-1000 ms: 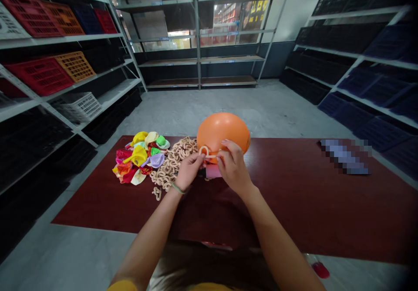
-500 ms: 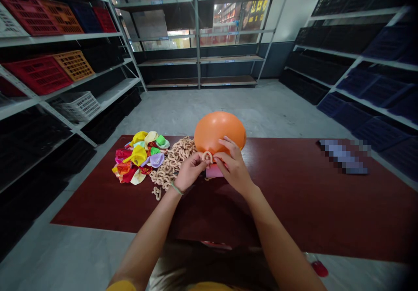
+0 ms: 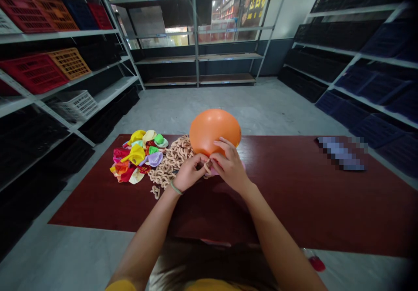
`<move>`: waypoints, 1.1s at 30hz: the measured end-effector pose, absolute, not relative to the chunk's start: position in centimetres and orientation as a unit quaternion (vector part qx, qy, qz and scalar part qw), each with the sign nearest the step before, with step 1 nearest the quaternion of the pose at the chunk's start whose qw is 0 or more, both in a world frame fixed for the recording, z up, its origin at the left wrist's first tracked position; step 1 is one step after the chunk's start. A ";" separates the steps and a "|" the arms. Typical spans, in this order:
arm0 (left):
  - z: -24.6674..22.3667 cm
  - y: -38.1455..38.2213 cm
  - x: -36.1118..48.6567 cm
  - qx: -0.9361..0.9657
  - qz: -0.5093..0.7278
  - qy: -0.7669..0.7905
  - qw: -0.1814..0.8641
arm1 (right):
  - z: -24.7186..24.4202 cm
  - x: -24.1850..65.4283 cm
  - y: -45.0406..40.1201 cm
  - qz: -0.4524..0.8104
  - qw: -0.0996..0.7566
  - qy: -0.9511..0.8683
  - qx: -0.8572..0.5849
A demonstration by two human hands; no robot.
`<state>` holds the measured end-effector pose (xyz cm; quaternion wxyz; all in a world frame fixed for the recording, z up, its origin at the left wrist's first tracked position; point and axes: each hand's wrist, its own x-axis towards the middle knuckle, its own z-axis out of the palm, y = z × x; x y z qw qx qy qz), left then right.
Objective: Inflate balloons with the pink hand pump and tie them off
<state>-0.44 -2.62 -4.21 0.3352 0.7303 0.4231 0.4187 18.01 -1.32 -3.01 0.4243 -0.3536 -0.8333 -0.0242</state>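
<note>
An inflated orange balloon [image 3: 214, 128] stands over the table in front of me, its neck end turned toward my hands. My left hand [image 3: 188, 173] is closed, thumb and forefinger pinching a small beige ring [image 3: 207, 167] just below the balloon. My right hand [image 3: 231, 168] pinches at the balloon's neck beside the ring, other fingers lying against the balloon's side; the exact grip is partly hidden. Under the hands a pink object [image 3: 214, 172] shows in part. Left of them lies a heap of beige rings [image 3: 174, 158], linked or tangled together.
Limp coloured balloons [image 3: 135, 154] lie heaped at the left of the dark red table [image 3: 294, 204]. A pixelated flat object [image 3: 341, 153] rests at the right. Shelves with crates [image 3: 32, 71] line both sides; a metal rack [image 3: 197, 58] stands at the back.
The beige ring, earlier an open loop facing me between both hands, has turned and is now mostly covered by my fingertips. My hands have drawn closer together at the balloon's neck.
</note>
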 end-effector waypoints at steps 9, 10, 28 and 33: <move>-6.1 -3.1 0.6 0.651 0.519 0.500 0.240 | -3.2 17.1 -1.6 -0.043 0.426 -0.833 -0.351; -6.0 -3.2 0.6 0.649 0.521 0.506 0.225 | -3.2 17.0 -1.7 -0.044 0.432 -0.831 -0.348; -6.6 -2.9 -0.6 0.705 0.511 0.481 0.105 | -2.7 17.2 -2.1 0.009 0.467 -0.803 -0.371; -6.7 -2.8 -1.0 0.722 0.508 0.462 0.085 | -2.8 17.5 -2.0 0.029 0.450 -0.813 -0.367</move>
